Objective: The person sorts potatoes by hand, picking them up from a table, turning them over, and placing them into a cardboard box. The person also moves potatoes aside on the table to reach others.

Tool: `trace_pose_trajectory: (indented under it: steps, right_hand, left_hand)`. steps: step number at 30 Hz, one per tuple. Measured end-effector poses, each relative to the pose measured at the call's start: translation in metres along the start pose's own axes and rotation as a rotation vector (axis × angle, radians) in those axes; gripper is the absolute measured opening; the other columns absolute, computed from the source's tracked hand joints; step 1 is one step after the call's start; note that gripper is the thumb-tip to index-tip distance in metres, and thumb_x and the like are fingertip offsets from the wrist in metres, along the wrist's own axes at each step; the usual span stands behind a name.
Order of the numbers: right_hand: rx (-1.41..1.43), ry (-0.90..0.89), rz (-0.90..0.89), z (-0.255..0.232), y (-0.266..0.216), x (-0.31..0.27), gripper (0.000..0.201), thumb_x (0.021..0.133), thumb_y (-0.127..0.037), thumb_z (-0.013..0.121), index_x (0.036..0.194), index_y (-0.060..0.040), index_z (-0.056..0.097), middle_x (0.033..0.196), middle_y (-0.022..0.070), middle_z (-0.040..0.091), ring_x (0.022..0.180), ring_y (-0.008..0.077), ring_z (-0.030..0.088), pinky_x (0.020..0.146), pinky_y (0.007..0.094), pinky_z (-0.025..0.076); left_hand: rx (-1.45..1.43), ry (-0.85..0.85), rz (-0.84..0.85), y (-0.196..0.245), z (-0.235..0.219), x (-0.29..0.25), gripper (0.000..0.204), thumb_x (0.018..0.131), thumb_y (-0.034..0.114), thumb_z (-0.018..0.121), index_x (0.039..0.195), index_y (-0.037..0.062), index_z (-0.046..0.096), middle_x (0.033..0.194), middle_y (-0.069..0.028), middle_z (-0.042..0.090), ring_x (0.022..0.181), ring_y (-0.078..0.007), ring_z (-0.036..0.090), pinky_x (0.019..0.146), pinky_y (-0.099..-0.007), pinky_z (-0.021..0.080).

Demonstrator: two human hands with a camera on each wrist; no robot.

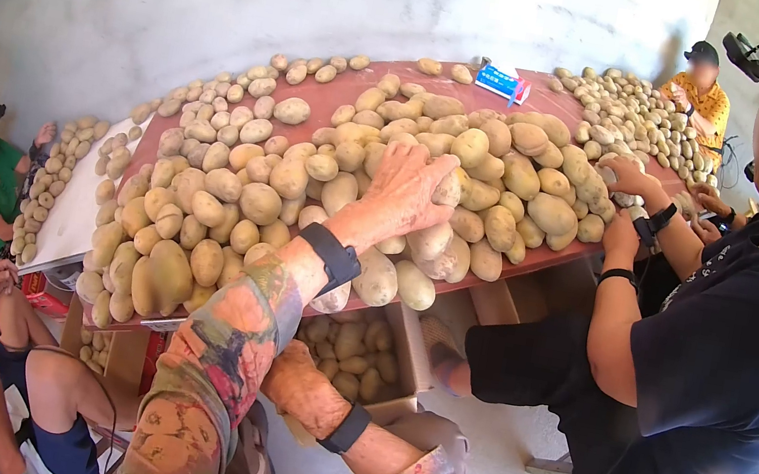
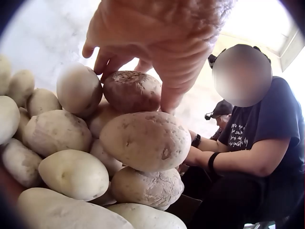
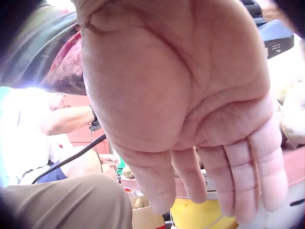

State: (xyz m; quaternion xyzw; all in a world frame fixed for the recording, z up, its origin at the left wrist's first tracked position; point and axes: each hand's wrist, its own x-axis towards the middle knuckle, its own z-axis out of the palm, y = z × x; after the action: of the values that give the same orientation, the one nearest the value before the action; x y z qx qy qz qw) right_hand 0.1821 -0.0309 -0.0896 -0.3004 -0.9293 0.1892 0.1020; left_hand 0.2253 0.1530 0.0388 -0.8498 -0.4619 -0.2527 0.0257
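Over the front of a big potato heap (image 1: 260, 202), my left hand (image 1: 397, 190) has its fingers and thumb around a potato (image 1: 449, 188). The left wrist view shows that hand (image 2: 157, 38) from below, with a brownish, rough-skinned potato (image 2: 132, 90) between fingers and thumb. A larger oval potato (image 2: 146, 141) lies just under it. Lower down, near the table's front edge, is my right hand (image 1: 308, 394), beside a box of potatoes (image 1: 413, 348). In the right wrist view the right hand (image 3: 181, 105) shows its palm, fingers extended and holding nothing.
The red table (image 1: 327, 100) carries more potatoes and a blue-and-white packet (image 1: 501, 83) at the back. A person in dark clothes (image 1: 734, 337) sits at the right, another in yellow (image 1: 712, 107) beyond. People are also at the left. A yellow bucket (image 3: 200, 214) stands below.
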Motion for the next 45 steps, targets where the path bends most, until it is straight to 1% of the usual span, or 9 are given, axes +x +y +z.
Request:
trace_pose_trajectory:
  steps: [7, 9, 12, 15, 22, 26, 29, 33, 45]
  right_hand:
    - [-0.184, -0.209, -0.082, -0.048, 0.002, -0.013, 0.018, 0.078, -0.013, 0.066, 0.095, -0.0123, 0.072, 0.097, 0.0066, 0.071, 0.096, 0.0226, 0.068, 0.072, 0.0365, 0.053]
    - [-0.161, -0.088, -0.032, -0.042, 0.001, -0.017, 0.038, 0.066, -0.010, 0.075, 0.103, -0.0081, 0.067, 0.091, 0.0109, 0.069, 0.096, 0.0260, 0.067, 0.077, 0.0388, 0.053]
    - [-0.155, -0.128, 0.085, -0.051, -0.006, -0.011, 0.014, 0.083, -0.014, 0.063, 0.093, -0.0134, 0.073, 0.096, 0.0057, 0.073, 0.092, 0.0194, 0.071, 0.067, 0.0341, 0.054]
    - [-0.145, -0.002, 0.041, -0.032, 0.000, -0.010, 0.020, 0.074, -0.016, 0.068, 0.092, -0.0059, 0.068, 0.085, 0.0120, 0.070, 0.083, 0.0281, 0.070, 0.070, 0.0394, 0.055]
    - [0.035, -0.165, 0.420, -0.108, 0.052, -0.029, 0.024, 0.081, -0.019, 0.064, 0.097, -0.0022, 0.069, 0.087, 0.0195, 0.069, 0.088, 0.0357, 0.068, 0.078, 0.0438, 0.054]
    - [-0.016, 0.186, 0.389, -0.118, 0.064, -0.040, 0.024, 0.079, -0.015, 0.067, 0.100, -0.0020, 0.065, 0.090, 0.0173, 0.066, 0.088, 0.0342, 0.065, 0.075, 0.0460, 0.053]
    - [-0.018, 0.894, 0.396, -0.134, 0.065, -0.054, 0.031, 0.074, -0.007, 0.068, 0.104, -0.0033, 0.063, 0.094, 0.0149, 0.062, 0.092, 0.0343, 0.061, 0.080, 0.0467, 0.050]
    - [-0.358, 0.900, 0.398, -0.120, 0.097, -0.055, 0.049, 0.078, -0.007, 0.060, 0.126, -0.0060, 0.053, 0.093, 0.0146, 0.058, 0.094, 0.0360, 0.057, 0.098, 0.0508, 0.037]
    - [-0.031, 0.856, 0.482, -0.129, 0.121, -0.052, 0.065, 0.070, -0.010, 0.066, 0.133, -0.0104, 0.049, 0.099, 0.0156, 0.056, 0.095, 0.0356, 0.052, 0.088, 0.0480, 0.040]
  left_hand:
    - [-0.217, 0.395, 0.066, 0.000, -0.023, -0.001, 0.051, 0.065, 0.025, 0.075, 0.111, 0.0127, 0.057, 0.099, -0.0146, 0.057, 0.092, -0.0343, 0.054, 0.085, -0.0453, 0.043]
    - [-0.283, 0.329, -0.023, -0.003, -0.033, -0.016, 0.052, 0.066, 0.026, 0.075, 0.112, 0.0134, 0.057, 0.100, -0.0146, 0.057, 0.094, -0.0341, 0.055, 0.084, -0.0445, 0.045]
    - [-0.368, 0.162, -0.160, -0.005, -0.045, -0.048, 0.054, 0.068, 0.026, 0.076, 0.117, 0.0125, 0.056, 0.106, -0.0149, 0.056, 0.100, -0.0329, 0.057, 0.085, -0.0419, 0.048]
    - [-0.427, -0.042, -0.320, -0.011, -0.049, -0.073, 0.059, 0.067, 0.023, 0.078, 0.120, 0.0098, 0.055, 0.112, -0.0153, 0.056, 0.105, -0.0312, 0.057, 0.090, -0.0396, 0.047]
    - [-0.413, -0.019, -0.273, -0.027, -0.040, -0.084, 0.055, 0.068, 0.026, 0.078, 0.115, 0.0068, 0.056, 0.111, -0.0129, 0.057, 0.101, -0.0268, 0.058, 0.088, -0.0380, 0.047]
    - [-0.491, -0.056, -0.346, -0.030, -0.056, -0.081, 0.053, 0.067, 0.030, 0.076, 0.112, 0.0092, 0.056, 0.108, -0.0162, 0.056, 0.105, -0.0317, 0.056, 0.090, -0.0406, 0.046]
    - [-0.428, 0.028, -0.295, -0.034, -0.052, -0.090, 0.048, 0.070, 0.021, 0.077, 0.110, 0.0027, 0.057, 0.100, -0.0096, 0.061, 0.096, -0.0200, 0.058, 0.085, -0.0349, 0.047]
    - [-0.544, -0.005, -0.408, -0.038, -0.052, -0.100, 0.059, 0.067, 0.031, 0.077, 0.116, 0.0059, 0.056, 0.110, -0.0191, 0.057, 0.106, -0.0319, 0.057, 0.089, -0.0405, 0.046]
    - [-0.440, 0.003, -0.432, -0.031, -0.056, -0.123, 0.060, 0.066, 0.032, 0.078, 0.117, 0.0080, 0.058, 0.107, -0.0188, 0.058, 0.103, -0.0323, 0.057, 0.089, -0.0398, 0.047]
